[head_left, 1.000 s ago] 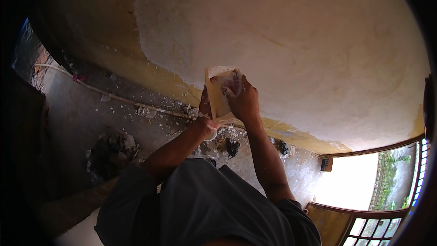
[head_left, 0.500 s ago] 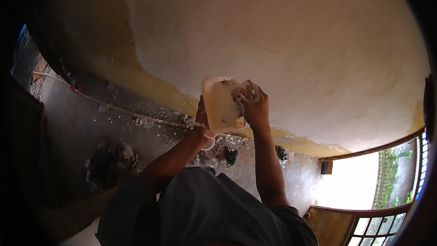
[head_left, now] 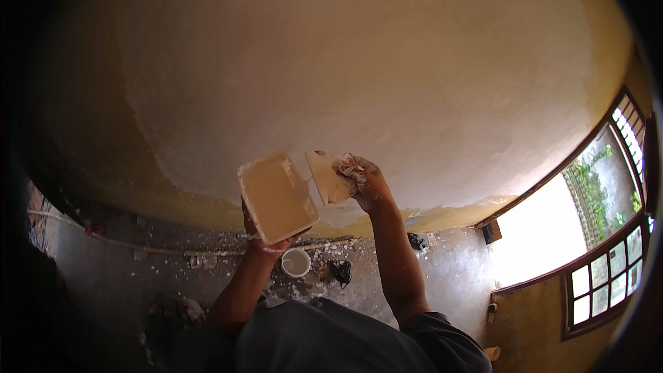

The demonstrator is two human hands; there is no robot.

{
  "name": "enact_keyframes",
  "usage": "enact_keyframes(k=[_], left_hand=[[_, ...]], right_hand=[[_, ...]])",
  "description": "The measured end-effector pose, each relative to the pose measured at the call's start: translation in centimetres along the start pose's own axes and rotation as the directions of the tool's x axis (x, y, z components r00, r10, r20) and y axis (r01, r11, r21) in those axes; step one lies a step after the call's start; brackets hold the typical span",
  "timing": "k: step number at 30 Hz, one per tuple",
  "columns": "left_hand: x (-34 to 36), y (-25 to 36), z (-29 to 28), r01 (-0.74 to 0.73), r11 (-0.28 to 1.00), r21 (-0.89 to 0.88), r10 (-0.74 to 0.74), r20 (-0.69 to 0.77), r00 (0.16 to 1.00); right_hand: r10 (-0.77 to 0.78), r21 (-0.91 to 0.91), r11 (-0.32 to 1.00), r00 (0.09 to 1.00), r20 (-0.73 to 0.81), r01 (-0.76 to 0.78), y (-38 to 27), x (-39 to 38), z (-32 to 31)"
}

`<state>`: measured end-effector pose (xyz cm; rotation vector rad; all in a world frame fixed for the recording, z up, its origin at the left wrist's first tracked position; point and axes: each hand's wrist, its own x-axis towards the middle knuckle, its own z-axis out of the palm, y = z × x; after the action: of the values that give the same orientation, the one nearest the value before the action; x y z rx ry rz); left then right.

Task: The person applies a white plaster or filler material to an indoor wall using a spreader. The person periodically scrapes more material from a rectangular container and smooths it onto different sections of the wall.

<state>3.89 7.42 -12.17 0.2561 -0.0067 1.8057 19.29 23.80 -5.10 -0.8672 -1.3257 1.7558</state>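
Observation:
My left hand (head_left: 272, 246) supports a rectangular tub (head_left: 248, 200) from below, its fingers wrapped around the underside and side. The tub is tilted, its inside facing me with a smooth pale coating or filling. Just to the right, my right hand (head_left: 375, 188) grips a flat, pale spreader blade (head_left: 326, 181) by its near side. White, smeared material clings to the blade beside my fingers. A narrow gap lies between the blade and the tub's right rim. Both are in front of the wall (head_left: 373, 62), which bears a large pale coated patch.
On the floor below stand a white bucket (head_left: 296, 262) and a crumpled black plastic bag (head_left: 340, 272). A long pole (head_left: 159, 251) lies along the wall's foot among white spatters. To the right are a bright doorway (head_left: 532, 238) and a brown-framed window (head_left: 608, 278).
The tub has moved left and down, and the blade has come out of it to the right. The bucket now shows fully below the tub. My view has turned up the wall.

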Motion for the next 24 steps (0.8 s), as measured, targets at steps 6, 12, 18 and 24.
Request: enact_keyframes(k=[6,12,18,24], left_hand=[[0.3,0.9,-0.6,0.007,0.999,0.031,-0.013,0.183,0.983],[-1.8,2.7,-4.0,-0.099,0.987,0.125,0.093,0.051,0.994],[-4.4,4.3,-7.2,0.001,1.0,-0.004,-0.001,0.029,1.0],[-4.6,4.7,-8.6,0.025,0.998,0.059,-0.028,0.055,0.998]], right_hand=[[-0.067,0.362,0.932,0.994,0.09,0.03,-10.2,2.1,-1.8],[-0.665,0.145,0.706,0.719,-0.202,0.693,-27.3,3.2,2.7],[-0.966,-0.958,-0.258,-0.07,0.251,0.122,-35.2,6.5,7.4],[-0.772,-0.775,-0.629,0.156,0.616,-0.056,-24.2,14.3,3.3]])
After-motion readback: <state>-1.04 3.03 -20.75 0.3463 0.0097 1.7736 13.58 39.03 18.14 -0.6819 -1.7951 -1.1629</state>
